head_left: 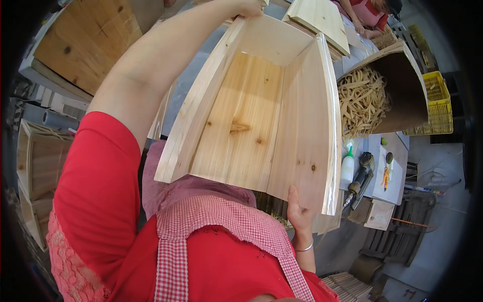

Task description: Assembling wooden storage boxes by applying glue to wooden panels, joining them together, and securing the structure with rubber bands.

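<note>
A pale wooden box [239,126], knotty on its inner floor, is tilted in front of my body. Its two long side walls and far end wall stand up, and the near end looks open. My left arm reaches up over the left wall, and my left hand [249,7] grips the box at the far left corner, its fingers partly cut off by the picture's upper edge. At the near right corner my right hand [300,215] holds the right wall, thumb inside and the other fingers hidden behind the wood.
Right of the box, a tipped wooden container [402,85] spills tan rubber bands [363,100]. A white glue bottle [347,166], a nail gun [361,176] and an orange cutter [386,177] lie nearby. Yellow crates [432,108] stand further right. A co-worker [367,15] is at the far table.
</note>
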The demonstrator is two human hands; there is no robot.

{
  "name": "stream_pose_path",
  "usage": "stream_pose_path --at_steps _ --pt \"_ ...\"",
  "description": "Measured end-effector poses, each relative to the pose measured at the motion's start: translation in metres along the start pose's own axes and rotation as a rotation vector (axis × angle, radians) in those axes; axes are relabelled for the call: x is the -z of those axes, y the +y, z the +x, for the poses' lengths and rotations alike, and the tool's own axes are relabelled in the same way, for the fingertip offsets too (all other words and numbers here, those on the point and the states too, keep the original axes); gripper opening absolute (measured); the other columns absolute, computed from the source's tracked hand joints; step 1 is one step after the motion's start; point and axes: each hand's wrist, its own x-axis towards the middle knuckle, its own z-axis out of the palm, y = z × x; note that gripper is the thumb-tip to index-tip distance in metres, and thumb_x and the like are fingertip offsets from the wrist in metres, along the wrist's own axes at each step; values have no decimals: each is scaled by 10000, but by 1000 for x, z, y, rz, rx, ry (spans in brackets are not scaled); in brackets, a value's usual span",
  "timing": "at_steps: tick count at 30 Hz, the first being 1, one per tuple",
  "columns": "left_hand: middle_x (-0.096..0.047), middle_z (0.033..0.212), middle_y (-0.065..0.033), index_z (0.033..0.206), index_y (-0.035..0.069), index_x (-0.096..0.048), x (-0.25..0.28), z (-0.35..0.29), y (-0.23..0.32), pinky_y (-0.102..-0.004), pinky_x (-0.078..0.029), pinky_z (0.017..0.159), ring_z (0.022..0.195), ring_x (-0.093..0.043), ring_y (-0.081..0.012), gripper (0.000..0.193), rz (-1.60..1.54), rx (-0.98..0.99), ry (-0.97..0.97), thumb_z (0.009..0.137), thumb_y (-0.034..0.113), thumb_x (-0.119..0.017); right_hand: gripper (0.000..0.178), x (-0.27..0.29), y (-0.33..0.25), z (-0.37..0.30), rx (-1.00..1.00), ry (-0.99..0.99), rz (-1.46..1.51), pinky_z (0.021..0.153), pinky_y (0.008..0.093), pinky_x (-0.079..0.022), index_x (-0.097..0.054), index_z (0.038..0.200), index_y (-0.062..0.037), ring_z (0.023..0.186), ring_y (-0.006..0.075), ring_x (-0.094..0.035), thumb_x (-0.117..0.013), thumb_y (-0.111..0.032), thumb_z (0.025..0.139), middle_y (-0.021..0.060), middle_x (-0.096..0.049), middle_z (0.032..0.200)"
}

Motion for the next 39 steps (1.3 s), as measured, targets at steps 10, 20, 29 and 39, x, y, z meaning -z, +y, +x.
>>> stream_pose_path --at_steps 10,20,29,39 --pt "-719 890 -192 990 24 -727 14 13 4 -401 -555 687 795 -709 -297 314 -24 125 -248 781 223 -605 419 -2 -1 1 -4 -72 -100 888 344 -517 -549 1261 51 1033 238 -637 -698 -53 883 159 -640 1156" --pt "-92 1626 -205 1562 173 -240 67 -142 19 -722 -243 1068 1441 -149 -533 820 -1540 411 -135 938 662 -451 467 57 22 3 -285 -563 -250 960 379 -477 -552 1288 30 1116 270 -605 -720 -147 890 133 -656 1151" --pt "-85 1596 -284 1564 179 -232 57 -175 31 -744 -215 1058 1433 -119 -559 948 -1595 407 -348 855 776 -432 839 22 -13 182 -232 -207 469 1115 391 -345 -422 1443 26 1290 260 -494 -307 -669 987 179 -502 1421" --pt "-286 1494 -288 1496 52 -308 51 -174 30 -710 -432 877 1202 -453 -533 774 -1473 372 -395 924 540 -492 552 -29 -49 195 -597 -97 1011 935 302 -486 -542 1347 -25 1087 195 -612 -536 -442 986 83 -623 1269"
